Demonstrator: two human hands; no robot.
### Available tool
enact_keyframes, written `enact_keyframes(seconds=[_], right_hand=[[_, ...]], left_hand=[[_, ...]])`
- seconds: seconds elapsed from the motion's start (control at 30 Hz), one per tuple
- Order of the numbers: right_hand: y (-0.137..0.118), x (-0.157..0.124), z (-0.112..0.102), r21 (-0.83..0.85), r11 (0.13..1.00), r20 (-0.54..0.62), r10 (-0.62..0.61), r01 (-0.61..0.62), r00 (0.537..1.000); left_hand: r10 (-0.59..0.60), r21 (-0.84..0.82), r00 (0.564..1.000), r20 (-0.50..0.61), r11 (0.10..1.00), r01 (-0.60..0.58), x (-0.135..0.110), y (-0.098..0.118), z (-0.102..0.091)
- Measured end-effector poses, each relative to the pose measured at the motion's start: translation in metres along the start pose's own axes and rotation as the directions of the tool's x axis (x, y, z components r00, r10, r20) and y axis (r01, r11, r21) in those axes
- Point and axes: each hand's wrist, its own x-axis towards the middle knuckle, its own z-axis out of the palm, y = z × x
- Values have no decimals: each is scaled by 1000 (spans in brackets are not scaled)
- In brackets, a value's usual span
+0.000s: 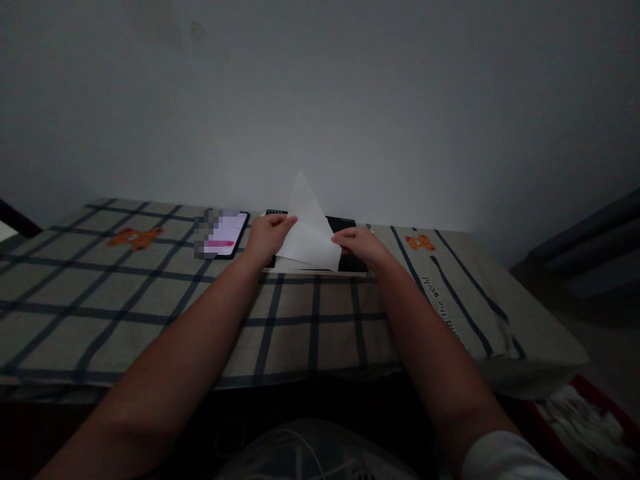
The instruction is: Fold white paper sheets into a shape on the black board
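A folded sheet of white paper [311, 243] stands between my hands, its pointed tip rising against the wall. My left hand [270, 235] pinches the paper's left side between thumb and fingers. On the right edge, my right hand [361, 244] grips it the same way, and a ring shows on one finger. Beneath the paper lies a flat black item [354, 263] with a row of small white marks along its far edge. The paper and my hands hide most of it, so I cannot tell its kind.
A lit phone [225, 235] rests left of my left hand. The table wears a checked cloth [200, 313] with bear prints. A grey wall [320, 100] rises directly behind the table. At lower right, beside the table, sits a red-edged item [585, 393] holding pale stuff.
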Motion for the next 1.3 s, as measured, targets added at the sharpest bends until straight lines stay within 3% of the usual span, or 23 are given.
enact_keyframes(seconds=[0.23,0.4,0.57,0.77,0.9,1.0,1.17,1.3], right_hand=[[4,4,-1,-71,997,2,-33,34,999],[8,6,0,-179,978,59,-95,104,994],[8,4,-5,-287,951,137,-81,118,987],[-2,-1,-6,-368,921,23,-128,128,991],[-2,3,0,-158,963,-9,-222,218,975],[1,5,3,-137,963,-50,-242,234,969],[7,6,4,-157,969,-3,-196,193,981],[11,5,5,-113,979,101,-156,167,983]], left_hand=[[-4,-16,1000,-25,1000,4,1,1,-1],[-12,-7,999,-30,1000,11,-1,4,-2],[-26,21,999,-20,999,26,1,1,-3],[-36,57,991,131,998,29,-6,7,-2],[-48,75,954,296,997,26,-12,14,-1],[-81,36,909,409,997,73,-13,14,-2],[-128,-49,822,555,981,186,-14,13,-2],[-114,-41,853,509,987,156,-16,13,1]])
